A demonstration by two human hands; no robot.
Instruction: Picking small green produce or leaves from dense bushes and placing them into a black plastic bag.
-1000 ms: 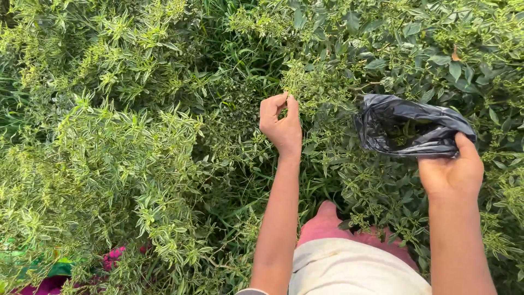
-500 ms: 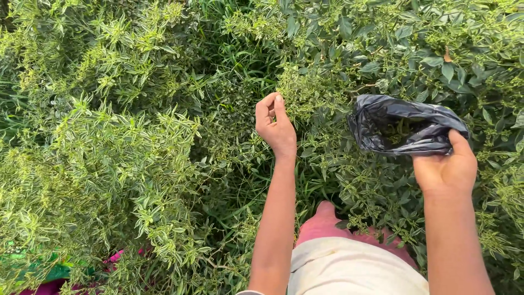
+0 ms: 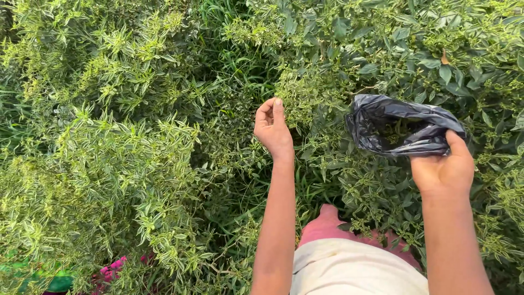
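My left hand [image 3: 271, 130] is raised in the middle of the view, thumb pressed against the fingertips, right beside a leafy sprig of a green bush [image 3: 311, 93]. Whether anything small sits in that pinch cannot be seen. My right hand [image 3: 443, 168] grips the lower edge of a crumpled black plastic bag [image 3: 401, 128], whose mouth gapes toward me over the foliage on the right.
Dense green bushes with narrow, pale-edged leaves [image 3: 114, 164] fill the whole view. Below, my pink garment [image 3: 327, 225] and beige cloth [image 3: 355, 267] show between my arms. Bits of pink [image 3: 113, 267] and green [image 3: 54, 281] fabric peek through at the bottom left.
My left hand has shifted slightly to the left with its fingers closing into a pinch. The bag and my right hand have drifted a little leftward too.
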